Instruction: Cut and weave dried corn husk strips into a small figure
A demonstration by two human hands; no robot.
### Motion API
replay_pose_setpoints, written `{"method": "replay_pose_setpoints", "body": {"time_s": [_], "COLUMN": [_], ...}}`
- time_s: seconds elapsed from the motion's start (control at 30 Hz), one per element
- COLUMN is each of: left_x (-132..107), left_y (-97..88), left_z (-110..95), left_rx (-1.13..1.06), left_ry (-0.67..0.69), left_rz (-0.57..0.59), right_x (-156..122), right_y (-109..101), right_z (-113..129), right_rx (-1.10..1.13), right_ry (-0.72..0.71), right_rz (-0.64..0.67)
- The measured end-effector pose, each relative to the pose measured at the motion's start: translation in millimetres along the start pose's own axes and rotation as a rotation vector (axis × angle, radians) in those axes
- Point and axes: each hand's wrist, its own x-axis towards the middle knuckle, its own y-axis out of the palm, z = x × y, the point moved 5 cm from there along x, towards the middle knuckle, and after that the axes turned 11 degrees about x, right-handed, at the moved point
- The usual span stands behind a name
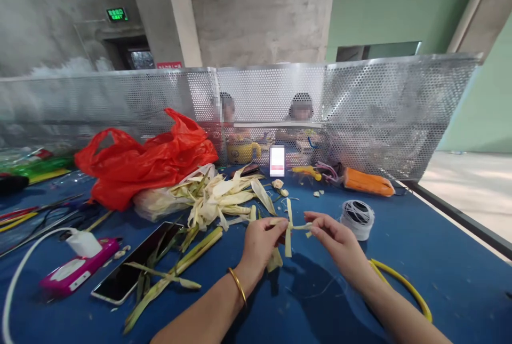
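The left hand [262,240], with a gold bangle [237,286] at its wrist, pinches pale corn-husk strips [288,245] between thumb and forefinger, the tips pressed together on the husk. One strip stands nearly upright just beyond those fingertips, and another crosses it sideways toward the right hand [334,236], whose thumb and fingers are closed on its far end. The strips are held above the blue tabletop [436,242], in front of the person and between the two hands; whether they are knotted or merely crossed at the middle cannot be told. A wider piece of husk [275,261] hangs below the left hand. Just beyond the right hand stands a spool of white cord [357,220], and a curved yellow tube [414,288] lies beside the right forearm. A loose heap of dry husks [224,194] spreads beyond and to the left of the left hand, next to a crumpled red plastic bag [148,160]. Nearer, green stalks [180,266] lie partly over a dark-screened smartphone [128,269], with a magenta power strip [76,276] beside it, a white plug [85,243] seated in it. Along the far edge, a lit phone [277,160] is propped upright, and an orange packet [368,182] lies to the right. Behind a perforated metal screen [272,88], two people are partly visible.
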Motion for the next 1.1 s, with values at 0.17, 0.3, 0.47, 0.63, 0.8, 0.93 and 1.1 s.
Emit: {"method": "replay_pose_setpoints", "body": {"time_s": [0.17, 0.3, 0.47, 0.63, 0.8, 0.93, 1.1], "left_x": [-8.6, -11.2, -14.5, -16.4, -15.5, -16.0, -18.7], "left_y": [10.0, 14.8, 19.0, 19.4, 19.0, 19.7, 23.5], "left_z": [-5.1, 4.9, 11.1, 4.1, 4.4, 2.9, 0.5], "left_rx": [-0.097, -0.229, -0.252, -0.168, -0.16, -0.182, -0.152], "left_ry": [-0.054, -0.265, -0.378, -0.246, -0.26, -0.256, -0.227], "left_rz": [0.073, 0.213, 0.461, 0.515, 0.455, 0.379, 0.415], "right_x": [-4.0, -2.8, -3.4, -2.5, -1.6, -0.9, -4.3], "right_y": [6.5, 5.3, 9.3, 8.2, 6.6, 2.7, 4.0], "right_z": [3.3, 6.6, 14.6, 15.9, 15.8, 16.4, 12.4], "right_rx": [-0.142, -0.12, -0.11, -0.127, -0.1, -0.073, -0.084], "right_ry": [-0.066, -0.111, -0.147, -0.112, -0.047, -0.051, -0.066], "right_rz": [0.052, 0.09, 0.231, 0.209, 0.192, 0.084, -0.02]}}
